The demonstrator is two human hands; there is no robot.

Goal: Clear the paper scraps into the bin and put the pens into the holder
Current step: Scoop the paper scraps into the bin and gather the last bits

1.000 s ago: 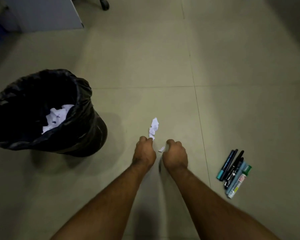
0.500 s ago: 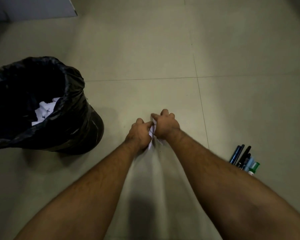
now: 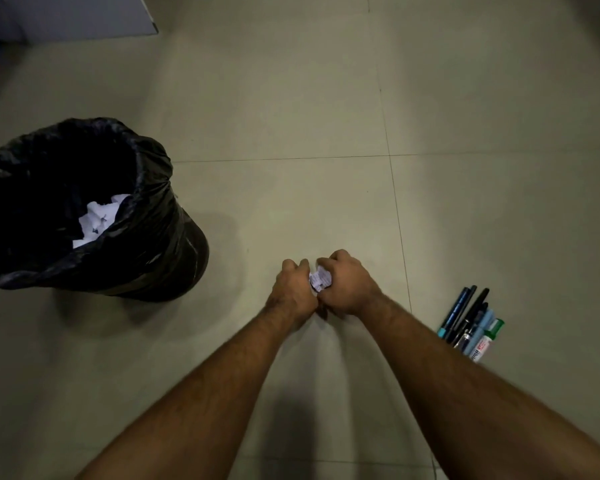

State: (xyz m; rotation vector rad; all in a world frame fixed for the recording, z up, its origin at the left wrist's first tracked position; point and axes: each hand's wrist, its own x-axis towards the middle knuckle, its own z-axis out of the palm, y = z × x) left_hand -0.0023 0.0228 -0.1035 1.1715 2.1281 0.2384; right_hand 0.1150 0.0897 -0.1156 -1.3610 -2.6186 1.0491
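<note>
Where the floor is tiled in pale squares, a bin lined with a black bag is seen at far left, upright, mouth open. White paper is piled inside it, against the near wall. Right of the bin, well apart from it, both hands are held low over the floor, knuckles nearly touching. The left hand is curled, fingers closed on a wad of paper scraps. The right hand is curled too, and the same wad is pinched from the other side. The wad is held between the two hands. Further right, a bunch of pens is laid side by side on the floor, partly hidden by the right forearm.
</note>
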